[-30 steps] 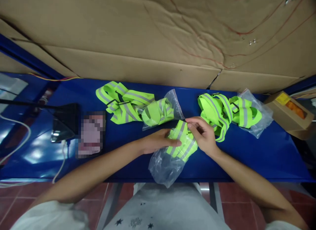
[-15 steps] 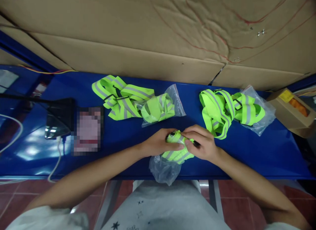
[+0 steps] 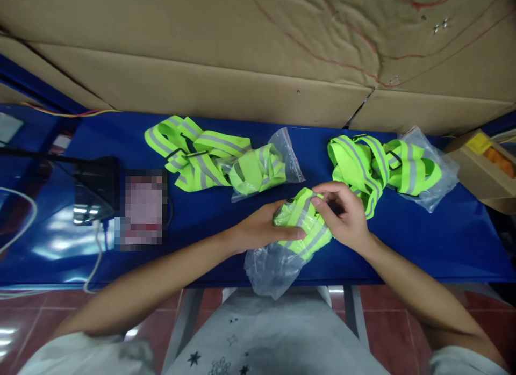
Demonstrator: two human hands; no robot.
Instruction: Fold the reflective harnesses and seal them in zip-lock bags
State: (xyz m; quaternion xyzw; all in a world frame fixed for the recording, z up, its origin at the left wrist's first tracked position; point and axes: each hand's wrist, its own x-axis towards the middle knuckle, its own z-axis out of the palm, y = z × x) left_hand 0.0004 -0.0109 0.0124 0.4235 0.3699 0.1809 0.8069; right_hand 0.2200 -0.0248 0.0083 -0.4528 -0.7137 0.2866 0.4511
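Observation:
Both hands hold a folded neon-green reflective strap bundle (image 3: pixel 303 224) at the near edge of a blue table (image 3: pixel 423 246). My left hand (image 3: pixel 262 227) is closed round the bundle's left side. My right hand (image 3: pixel 346 216) pinches its top right end. The bundle's lower part sits in the mouth of a clear plastic bag (image 3: pixel 272 267) that hangs over the table's front edge.
Loose green straps (image 3: pixel 189 157) and a bagged bundle (image 3: pixel 258 171) lie at the back left. More straps (image 3: pixel 357 165) and another bagged bundle (image 3: pixel 419 171) lie at the back right. A pixelated card (image 3: pixel 141 214), a black device (image 3: pixel 94 189) and a small cardboard box (image 3: pixel 484 165) flank them. Cardboard sheets (image 3: pixel 242 52) stand behind.
The bundle was pressed low between both hands, then rose again. My right hand has shifted up and right to its top end. The view drifted slightly.

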